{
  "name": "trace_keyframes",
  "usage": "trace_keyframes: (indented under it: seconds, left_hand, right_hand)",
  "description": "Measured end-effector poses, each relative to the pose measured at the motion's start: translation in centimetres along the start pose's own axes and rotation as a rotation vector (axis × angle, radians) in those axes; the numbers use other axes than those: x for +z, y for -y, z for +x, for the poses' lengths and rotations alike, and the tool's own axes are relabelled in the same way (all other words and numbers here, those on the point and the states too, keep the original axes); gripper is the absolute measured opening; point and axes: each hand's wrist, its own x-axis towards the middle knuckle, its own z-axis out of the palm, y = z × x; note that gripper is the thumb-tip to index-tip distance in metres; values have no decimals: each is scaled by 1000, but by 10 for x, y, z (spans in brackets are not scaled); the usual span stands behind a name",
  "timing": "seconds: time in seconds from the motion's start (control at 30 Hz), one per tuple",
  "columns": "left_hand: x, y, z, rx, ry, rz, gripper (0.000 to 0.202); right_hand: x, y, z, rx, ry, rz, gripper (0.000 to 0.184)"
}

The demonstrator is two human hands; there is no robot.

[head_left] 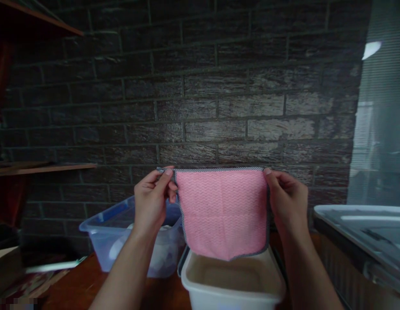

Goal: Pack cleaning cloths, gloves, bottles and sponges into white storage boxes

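A pink cleaning cloth (223, 211) with a black-and-white edging hangs spread out in front of me. My left hand (155, 189) pinches its upper left corner between thumb and fingers. At the upper right corner, my right hand (286, 191) grips the cloth the same way. The top edge is stretched nearly straight, and a faint crease runs down the middle. Directly below the cloth stands a white plastic bin (232, 290) with its mouth upward; the cloth's lower edge overlaps the view of its far rim.
Behind my left forearm sits a clear bluish plastic tub (105, 241) with white items inside. A lidded storage box (364, 241) stands at the right. Both rest near the bin on a brown wooden surface (74, 286). A dark brick wall (200, 86) rises behind; wooden shelves (48, 168) jut in at left.
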Motion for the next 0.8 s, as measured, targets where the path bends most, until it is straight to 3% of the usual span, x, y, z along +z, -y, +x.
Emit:
trace_keyframes:
  seconds: [0.27, 0.8]
  left_hand:
    - [3, 6, -1, 15, 13, -36, 23]
    - [0, 21, 4, -112, 105, -135, 23]
  right_hand:
    - [0, 4, 1, -89, -47, -67, 24]
    - [-2, 5, -7, -77, -49, -153, 25]
